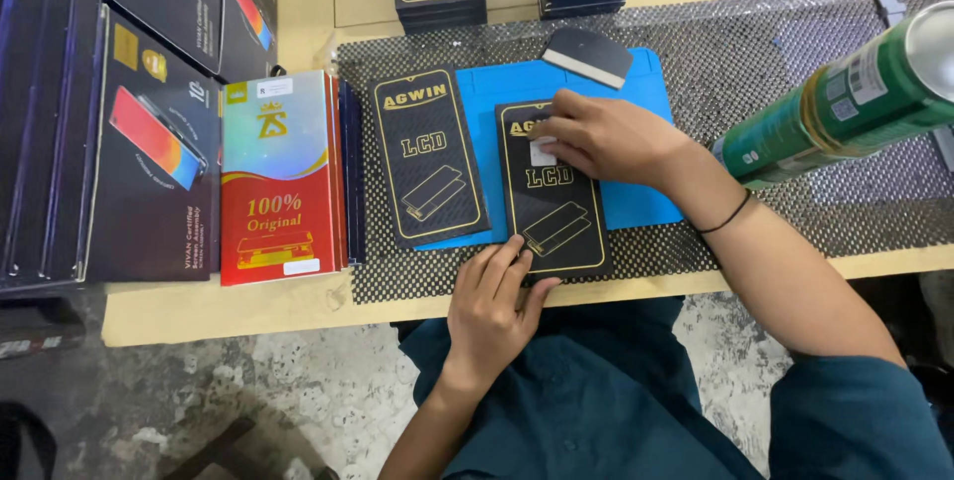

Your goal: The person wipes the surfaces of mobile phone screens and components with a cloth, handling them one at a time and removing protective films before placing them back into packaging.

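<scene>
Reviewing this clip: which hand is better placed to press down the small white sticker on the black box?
Right hand: its fingertips already rest on the white sticker; the left hand only steadies the black box at its near edge.

Teal short-sleeved shirt; thin black band on the right wrist [723, 214].

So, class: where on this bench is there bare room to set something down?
Free: black mesh mat right of the blue pad, behind the green can, and the bare wooden edge below the red box. Crowded: left side, stacked boxes.
</scene>
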